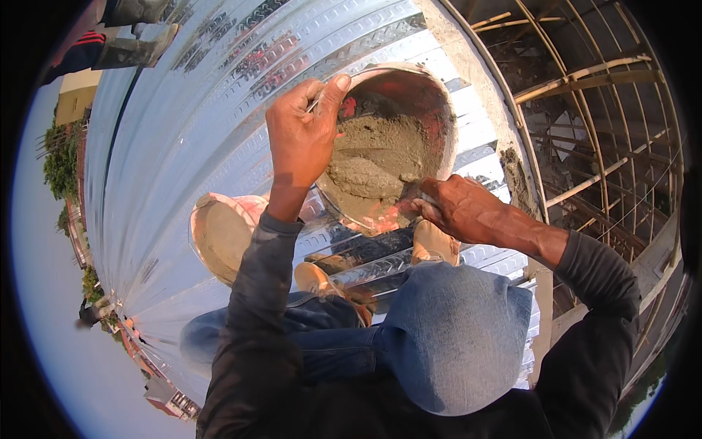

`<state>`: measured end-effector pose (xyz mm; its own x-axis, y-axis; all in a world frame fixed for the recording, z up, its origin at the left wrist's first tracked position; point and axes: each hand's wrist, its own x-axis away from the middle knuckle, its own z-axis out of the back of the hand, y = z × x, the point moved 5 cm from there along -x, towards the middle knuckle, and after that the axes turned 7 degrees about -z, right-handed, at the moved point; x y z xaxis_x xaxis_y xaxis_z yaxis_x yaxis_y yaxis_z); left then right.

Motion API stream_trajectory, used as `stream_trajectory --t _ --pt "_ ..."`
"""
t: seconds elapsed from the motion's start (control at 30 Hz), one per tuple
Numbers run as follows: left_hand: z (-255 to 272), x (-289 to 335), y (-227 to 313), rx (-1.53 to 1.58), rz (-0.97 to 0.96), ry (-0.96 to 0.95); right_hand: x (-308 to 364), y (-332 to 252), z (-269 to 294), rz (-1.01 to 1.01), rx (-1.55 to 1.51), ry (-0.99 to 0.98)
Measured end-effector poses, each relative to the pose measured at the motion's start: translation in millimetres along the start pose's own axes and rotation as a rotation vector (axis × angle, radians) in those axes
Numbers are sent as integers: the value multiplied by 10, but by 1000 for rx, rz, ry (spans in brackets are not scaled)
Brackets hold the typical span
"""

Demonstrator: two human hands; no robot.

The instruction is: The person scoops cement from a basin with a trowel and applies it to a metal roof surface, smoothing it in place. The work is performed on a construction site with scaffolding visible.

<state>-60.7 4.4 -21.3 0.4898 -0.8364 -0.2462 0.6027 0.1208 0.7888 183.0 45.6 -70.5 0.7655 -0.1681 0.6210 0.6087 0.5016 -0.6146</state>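
Note:
A red bucket (439, 95) crusted with dried mortar stands tilted in front of me, partly filled with wet grey-brown mortar (387, 139). My left hand (303, 135) is closed around its thin wire handle (314, 104) at the far left of the rim. At the near right rim my right hand (464, 208) is closed on what looks like a trowel. Its blade seems to lie in the bucket under a mound of mortar, so its outline is hidden. Just beyond my left forearm, a second mortar-crusted bucket (227, 238) holds smooth grey-brown contents.
Ribbed metal decking (212, 146) spreads under the buckets and my feet. Along the right runs a concrete edge (504, 95), with a drop and bamboo scaffolding (585, 88) beyond. Another person's legs (124, 51) show at the top left; a distant person (91, 313) is at the left.

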Motion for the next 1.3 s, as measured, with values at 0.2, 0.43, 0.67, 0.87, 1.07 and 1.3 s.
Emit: stream_trajectory --t 0.2,0.43,0.67,0.87,1.07,1.3 --pt "-88 178 201 15 -32 -68 323 34 195 -43 248 98" --pt "-172 135 376 37 -76 -84 180 241 199 -96 390 155" --pt "-123 49 213 8 -50 -43 185 -80 -69 44 -117 -24" --pt "-135 -6 180 -2 15 -40 269 0 -55 -59 -452 -123" --pt "24 -124 -103 26 152 -67 609 228 -65 -157 -565 -47" --pt "43 -146 -183 55 209 -114 1229 829 -79 -469 -566 394"
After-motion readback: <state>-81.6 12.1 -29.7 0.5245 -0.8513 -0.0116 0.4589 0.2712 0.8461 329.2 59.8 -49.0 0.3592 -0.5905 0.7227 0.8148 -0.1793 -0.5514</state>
